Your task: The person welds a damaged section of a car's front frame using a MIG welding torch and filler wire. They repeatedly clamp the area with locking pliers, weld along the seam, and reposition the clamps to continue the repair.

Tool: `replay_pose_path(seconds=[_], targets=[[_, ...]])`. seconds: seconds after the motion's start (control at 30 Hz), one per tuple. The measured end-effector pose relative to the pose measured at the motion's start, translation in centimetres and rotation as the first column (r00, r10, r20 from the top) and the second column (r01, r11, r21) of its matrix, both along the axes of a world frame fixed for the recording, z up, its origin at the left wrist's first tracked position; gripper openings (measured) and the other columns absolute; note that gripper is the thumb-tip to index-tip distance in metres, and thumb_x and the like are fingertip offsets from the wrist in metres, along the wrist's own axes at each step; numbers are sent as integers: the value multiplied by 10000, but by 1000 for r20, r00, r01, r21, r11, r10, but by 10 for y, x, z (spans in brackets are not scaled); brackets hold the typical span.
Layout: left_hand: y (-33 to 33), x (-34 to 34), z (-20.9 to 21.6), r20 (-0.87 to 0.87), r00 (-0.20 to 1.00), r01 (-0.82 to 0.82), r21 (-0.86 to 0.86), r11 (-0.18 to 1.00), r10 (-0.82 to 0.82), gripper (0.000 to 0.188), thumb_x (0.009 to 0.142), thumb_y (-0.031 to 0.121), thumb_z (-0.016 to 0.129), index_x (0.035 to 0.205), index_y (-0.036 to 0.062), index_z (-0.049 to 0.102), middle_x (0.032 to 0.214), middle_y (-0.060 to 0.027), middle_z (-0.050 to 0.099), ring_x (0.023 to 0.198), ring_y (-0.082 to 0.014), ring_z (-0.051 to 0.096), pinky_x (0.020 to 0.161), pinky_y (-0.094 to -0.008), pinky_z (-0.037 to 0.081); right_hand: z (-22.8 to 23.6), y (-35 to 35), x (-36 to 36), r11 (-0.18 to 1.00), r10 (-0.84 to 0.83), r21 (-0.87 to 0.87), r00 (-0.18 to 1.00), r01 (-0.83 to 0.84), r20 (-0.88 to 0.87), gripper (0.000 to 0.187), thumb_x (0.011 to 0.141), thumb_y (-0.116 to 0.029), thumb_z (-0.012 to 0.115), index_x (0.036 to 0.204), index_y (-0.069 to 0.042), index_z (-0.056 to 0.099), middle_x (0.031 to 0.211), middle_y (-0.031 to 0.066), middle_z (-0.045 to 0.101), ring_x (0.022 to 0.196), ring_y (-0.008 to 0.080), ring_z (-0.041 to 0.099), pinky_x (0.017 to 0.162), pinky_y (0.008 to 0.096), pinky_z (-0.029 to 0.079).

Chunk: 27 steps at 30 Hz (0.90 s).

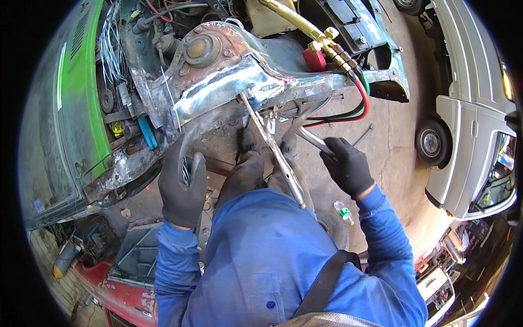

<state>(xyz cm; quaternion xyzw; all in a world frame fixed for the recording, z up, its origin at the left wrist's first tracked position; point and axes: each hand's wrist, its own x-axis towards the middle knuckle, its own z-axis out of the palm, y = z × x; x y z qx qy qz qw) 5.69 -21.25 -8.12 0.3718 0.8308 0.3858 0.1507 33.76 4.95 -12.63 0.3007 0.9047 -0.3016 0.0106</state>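
My right hand (347, 168), in a black glove, is closed round the metal handle of a hammer (313, 138); its head is smeared by motion near the panel's lower edge. My left hand (183, 185), also gloved, is at the left with thin metal wire (187, 170) between thumb and fingers. A thin straight strand rises above it across the panel. Ahead lies the bare, shiny metal panel (218, 87) of a car's inner wing, with a round rusty mount (201, 50) on top. Long metal locking pliers (272, 144) hang from the panel's edge, their handles toward my belly.
A brass gauge manifold (327, 43) with red and green hoses (362, 98) lies on the right of the bay, beside a battery (348, 22). A green body panel (81, 82) is at left. A white van (474, 120) stands right; a plastic bottle (343, 211) lies on the floor.
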Motion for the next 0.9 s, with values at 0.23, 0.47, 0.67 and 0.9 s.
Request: replay_pose_path(seconds=[0.23,0.47,0.67,0.9], targets=[[-12,9,-13,116,992,-44,-32,998,48,478,1039,26,630,1508,-48,579,1441,-226,662,1345,-331,651,1126,-419,499,-12,10,-52,979,167,131,985,-159,-52,343,934,-108,789,1271,-107,725,1036,136,745,857,361,751,725,430,605],[-11,5,-16,94,995,-25,-18,1000,27,484,1035,12,633,1509,-59,573,1437,-231,662,1345,-331,651,1127,-424,502,-20,11,-54,994,48,102,996,-39,-78,345,932,-175,778,1267,-128,708,1056,130,742,900,364,745,748,451,602],[-8,6,-18,136,989,-56,13,998,54,477,1034,5,633,1504,-57,579,1443,-228,662,1341,-331,654,1125,-429,505,-16,4,-58,782,-214,-556,959,283,187,347,1063,-256,671,1327,-30,681,927,144,751,738,218,732,662,386,597],[-7,7,-20,133,989,-65,5,998,64,473,1037,3,632,1503,-54,579,1432,-230,666,1327,-331,661,1116,-425,511,13,22,-69,414,-143,-859,953,302,266,453,1144,-333,512,1457,-34,644,849,26,691,563,91,608,481,255,491]])
